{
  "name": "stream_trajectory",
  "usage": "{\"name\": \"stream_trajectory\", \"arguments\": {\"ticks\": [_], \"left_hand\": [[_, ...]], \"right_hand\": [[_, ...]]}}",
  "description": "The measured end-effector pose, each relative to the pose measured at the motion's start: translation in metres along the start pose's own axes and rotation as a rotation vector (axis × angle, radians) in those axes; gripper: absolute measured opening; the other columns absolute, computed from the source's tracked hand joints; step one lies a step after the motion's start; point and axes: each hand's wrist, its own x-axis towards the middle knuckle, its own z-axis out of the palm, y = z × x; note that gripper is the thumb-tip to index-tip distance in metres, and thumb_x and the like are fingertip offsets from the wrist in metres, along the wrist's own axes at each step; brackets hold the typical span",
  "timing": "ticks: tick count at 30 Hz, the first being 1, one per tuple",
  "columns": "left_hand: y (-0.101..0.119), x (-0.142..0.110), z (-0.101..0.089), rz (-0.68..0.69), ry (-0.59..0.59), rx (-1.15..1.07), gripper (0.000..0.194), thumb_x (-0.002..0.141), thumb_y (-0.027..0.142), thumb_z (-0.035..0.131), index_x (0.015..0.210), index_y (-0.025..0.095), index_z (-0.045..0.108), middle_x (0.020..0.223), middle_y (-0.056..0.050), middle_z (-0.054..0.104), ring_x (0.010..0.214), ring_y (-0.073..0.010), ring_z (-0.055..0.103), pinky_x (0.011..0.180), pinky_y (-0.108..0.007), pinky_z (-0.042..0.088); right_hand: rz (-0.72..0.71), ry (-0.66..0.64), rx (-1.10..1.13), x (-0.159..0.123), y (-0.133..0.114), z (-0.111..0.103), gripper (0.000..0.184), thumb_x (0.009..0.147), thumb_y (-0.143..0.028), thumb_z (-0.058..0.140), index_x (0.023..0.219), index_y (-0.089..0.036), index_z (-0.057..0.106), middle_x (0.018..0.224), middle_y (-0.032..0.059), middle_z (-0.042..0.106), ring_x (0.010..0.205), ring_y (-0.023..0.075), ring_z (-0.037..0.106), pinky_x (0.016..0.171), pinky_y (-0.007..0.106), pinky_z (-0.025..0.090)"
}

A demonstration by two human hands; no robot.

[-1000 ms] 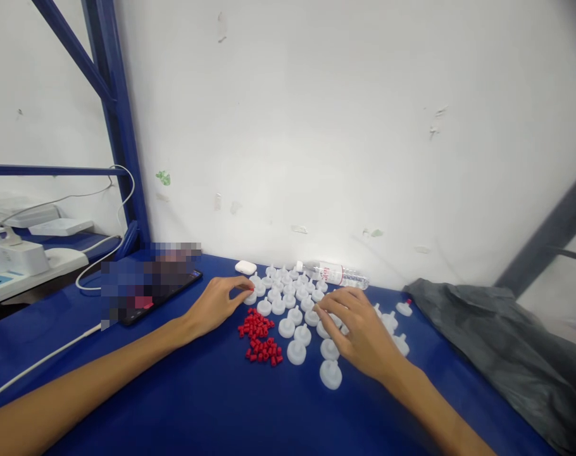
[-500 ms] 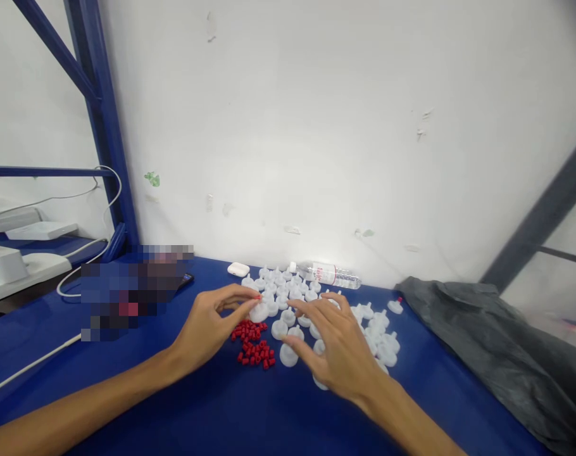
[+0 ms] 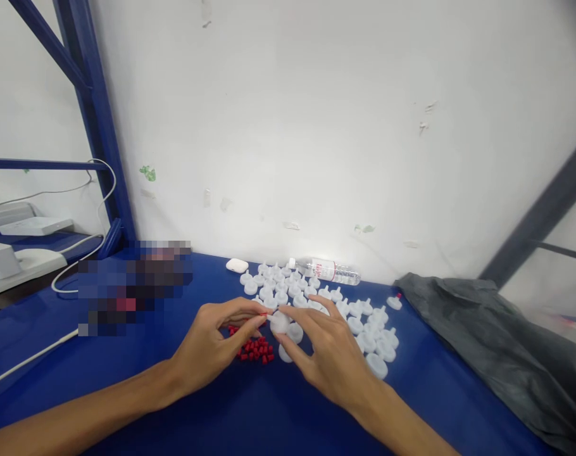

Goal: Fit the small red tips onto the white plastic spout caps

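My left hand pinches a small red cap between thumb and fingertips. In my right hand is a white plastic spout lid, tilted so its narrow spout points left at the red cap. Cap and spout meet or nearly meet; the fingers partly hide the contact. Below my left fingertips lies a pile of loose red caps. Many similar white spout lids stand spout-up on the blue table, behind and to the right of my hands.
One white lid with a red tip stands apart at the right, beside a dark grey cloth or bag. A clear bottle lies against the wall near a white case. At left are a pixelated patch, a cable and a power strip.
My left hand has come right and nearer with the red cap. My right hand has moved left and picked up a white spout lid, and the two hands have come together.
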Motion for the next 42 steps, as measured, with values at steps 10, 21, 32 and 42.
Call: {"name": "stream_trajectory", "arguments": {"ticks": [10,21,32,42], "left_hand": [[-0.005,0.001,-0.005,0.121,-0.057,0.077,0.013,0.092,0.025,0.077,0.1,0.028,0.086,0.095,-0.002,0.087,0.086,-0.0201,0.082,0.079,-0.025,0.065],[0.006,-0.001,-0.01,-0.358,-0.278,-0.488,0.06,0.081,0.038,0.087,0.137,0.031,0.066,0.118,-0.008,0.075,0.1,-0.0239,0.073,0.074,-0.029,0.064],[0.017,-0.004,-0.006,-0.413,-0.564,-0.448,0.052,0.086,0.043,0.079,0.135,0.03,0.071,0.082,-0.001,0.07,0.063,-0.0157,0.063,0.058,-0.026,0.062],[0.023,-0.006,-0.004,-0.351,-0.585,-0.294,0.045,0.088,0.042,0.075,0.132,0.033,0.073,0.072,0.001,0.071,0.05,-0.0129,0.058,0.046,-0.022,0.05]], "right_hand": [[-0.093,0.033,-0.038,0.001,0.0,-0.004,0.026,0.1,-0.024,0.068,0.126,-0.022,0.064,0.111,0.0039,0.082,0.092,0.0219,0.078,0.104,0.047,0.051],[-0.227,0.099,0.108,0.005,-0.008,-0.011,0.036,0.099,-0.024,0.071,0.134,-0.025,0.062,0.108,0.0025,0.083,0.086,0.0195,0.077,0.076,0.037,0.057],[-0.261,-0.019,0.073,0.004,-0.02,-0.008,0.029,0.104,-0.028,0.06,0.133,-0.031,0.061,0.1,-0.0046,0.083,0.086,0.0184,0.077,0.08,0.038,0.059],[-0.341,0.008,-0.009,0.006,-0.028,-0.01,0.013,0.105,-0.024,0.058,0.111,-0.023,0.069,0.102,-0.0031,0.083,0.084,0.0152,0.072,0.084,0.035,0.051]]}}
